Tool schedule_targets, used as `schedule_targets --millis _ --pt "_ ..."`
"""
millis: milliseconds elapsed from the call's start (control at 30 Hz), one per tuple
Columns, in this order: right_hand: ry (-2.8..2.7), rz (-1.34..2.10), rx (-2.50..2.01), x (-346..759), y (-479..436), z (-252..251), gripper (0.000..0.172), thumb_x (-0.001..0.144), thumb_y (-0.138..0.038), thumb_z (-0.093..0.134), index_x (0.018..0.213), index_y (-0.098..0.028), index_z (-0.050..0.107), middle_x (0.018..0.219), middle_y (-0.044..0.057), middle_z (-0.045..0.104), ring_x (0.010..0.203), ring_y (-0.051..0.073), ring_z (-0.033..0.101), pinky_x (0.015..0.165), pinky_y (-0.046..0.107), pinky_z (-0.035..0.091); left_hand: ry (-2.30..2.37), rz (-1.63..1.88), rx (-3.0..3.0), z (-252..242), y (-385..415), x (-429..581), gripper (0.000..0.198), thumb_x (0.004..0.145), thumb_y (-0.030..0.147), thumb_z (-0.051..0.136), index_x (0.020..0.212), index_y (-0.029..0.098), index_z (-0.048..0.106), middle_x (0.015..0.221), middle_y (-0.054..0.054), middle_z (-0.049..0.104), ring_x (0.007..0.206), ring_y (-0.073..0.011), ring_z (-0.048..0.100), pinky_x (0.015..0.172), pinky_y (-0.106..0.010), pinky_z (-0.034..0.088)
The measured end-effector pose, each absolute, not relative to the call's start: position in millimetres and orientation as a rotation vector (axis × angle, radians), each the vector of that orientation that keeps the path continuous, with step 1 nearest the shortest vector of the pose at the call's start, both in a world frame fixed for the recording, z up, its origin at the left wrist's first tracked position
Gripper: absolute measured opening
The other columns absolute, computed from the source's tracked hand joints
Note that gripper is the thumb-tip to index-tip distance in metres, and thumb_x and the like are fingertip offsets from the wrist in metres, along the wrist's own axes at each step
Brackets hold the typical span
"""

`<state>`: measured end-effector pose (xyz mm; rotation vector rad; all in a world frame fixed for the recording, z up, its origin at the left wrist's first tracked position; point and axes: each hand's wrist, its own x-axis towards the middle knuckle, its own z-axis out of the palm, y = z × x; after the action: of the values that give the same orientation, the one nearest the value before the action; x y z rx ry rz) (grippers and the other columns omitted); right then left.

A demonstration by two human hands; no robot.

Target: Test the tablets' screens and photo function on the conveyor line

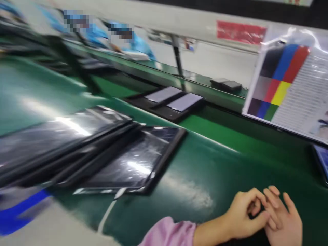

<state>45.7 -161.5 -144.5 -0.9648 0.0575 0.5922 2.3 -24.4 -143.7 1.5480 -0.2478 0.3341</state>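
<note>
Lit-screen device (323,159) sits at the right edge of view, mostly cut off, near my right hand (284,215), not touching. My left hand (247,215) curls thumb and fingers against the right's; can't tell if anything small is pinched there. If so, a loose pinch could drop it on the green bench (205,160). Glossy panels (128,164) overlap unevenly: a bump could slide them. Pink sleeve (171,232) could snag the white cable (108,212).

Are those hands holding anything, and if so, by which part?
No object shows in either hand. The left hand touches the right hand at its fingers; anything tiny between them cannot be told.
</note>
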Motion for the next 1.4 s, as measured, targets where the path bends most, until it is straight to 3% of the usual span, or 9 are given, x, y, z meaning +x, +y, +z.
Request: schedule_targets --millis 33,100,167,267,433,733,1167,1400 --pt "0.074 0.546 -0.926 42.0 -161.5 -140.5 0.04 0.082 -0.066 0.075 0.089 -0.029 0.062 0.067 -0.009 0.045 0.038 0.004 0.012 0.03 0.016 0.021 -0.291 0.359 1.546 -140.1 -23.2 -0.4 0.015 0.082 0.02 0.067 0.091 0.018 0.056 0.054 0.012 0.035 0.043 -0.0028 0.029 0.046 -0.016 0.025" --pt "0.034 0.569 -0.789 34.2 -157.3 -131.7 0.032 0.079 -0.049 0.084 0.091 -0.028 0.063 0.065 -0.011 0.041 0.039 0.002 0.005 0.032 0.013 0.019 -0.372 0.424 1.542 -131.0 -19.9 -4.8 0.009 0.088 0.017 0.063 0.093 0.018 0.056 0.055 0.013 0.031 0.042 -0.0027 0.027 0.044 -0.016 0.023" --pt "-0.063 0.62 -0.622 26.9 -152.6 -122.0 0.021 0.086 -0.036 0.081 0.097 -0.027 0.065 0.065 -0.012 0.043 0.039 0.001 0.005 0.034 0.011 0.019 -0.431 0.519 1.553 -121.9 -18.8 -7.8 0.006 0.09 0.015 0.062 0.093 0.018 0.057 0.055 0.012 0.031 0.042 -0.0028 0.028 0.044 -0.015 0.024" --pt "-0.186 0.673 -0.5 20.5 -150.2 -109.2 0.013 0.095 -0.03 0.074 0.104 -0.026 0.067 0.065 -0.013 0.044 0.038 0.0 0.008 0.036 0.01 0.02 -0.479 0.635 1.593 -113.0 -21.1 -9.0 0.004 0.093 0.015 0.063 0.093 0.018 0.06 0.054 0.012 0.032 0.041 -0.0032 0.03 0.045 -0.016 0.029" --pt "-0.213 0.701 -0.482 21.6 -150.4 -100.1 0.015 0.096 -0.029 0.074 0.108 -0.026 0.065 0.063 -0.013 0.04 0.038 0.002 0.011 0.037 0.012 0.02 -0.502 0.734 1.609 -108.3 -23.2 -8.6 0.003 0.096 0.02 0.063 0.095 0.018 0.064 0.052 0.012 0.031 0.041 -0.0052 0.034 0.046 -0.018 0.035" --pt "-0.201 0.682 -0.453 24.2 -146.1 -93.7 0.014 0.097 -0.027 0.071 0.095 -0.025 0.057 0.059 -0.013 0.035 0.039 0.005 0.014 0.039 0.016 0.021 -0.469 0.706 1.662 -103.1 -20.6 -13.0 0.001 0.095 0.016 0.066 0.095 0.017 0.066 0.051 0.012 0.034 0.042 -0.0057 0.037 0.045 -0.017 0.037" --pt "-0.245 0.703 -0.52 22.4 -146.0 -93.6 0.016 0.101 -0.032 0.064 0.095 -0.028 0.05 0.057 -0.013 0.031 0.04 0.009 0.013 0.039 0.02 0.019 -0.452 0.726 1.681 -103.0 -21.3 -12.0 0.01 0.097 0.022 0.064 0.089 0.018 0.066 0.048 0.012 0.034 0.038 -0.0063 0.035 0.042 -0.019 0.036" --pt "-0.246 0.678 -0.634 23.0 -145.5 -91.5 0.033 0.098 -0.04 0.067 0.089 -0.028 0.038 0.054 -0.015 0.026 0.038 0.008 0.012 0.037 0.019 0.019 -0.452 0.72 1.682 -101.4 -21.3 -11.3 0.009 0.097 0.021 0.064 0.089 0.018 0.065 0.049 0.012 0.034 0.038 -0.0064 0.035 0.042 -0.019 0.035"
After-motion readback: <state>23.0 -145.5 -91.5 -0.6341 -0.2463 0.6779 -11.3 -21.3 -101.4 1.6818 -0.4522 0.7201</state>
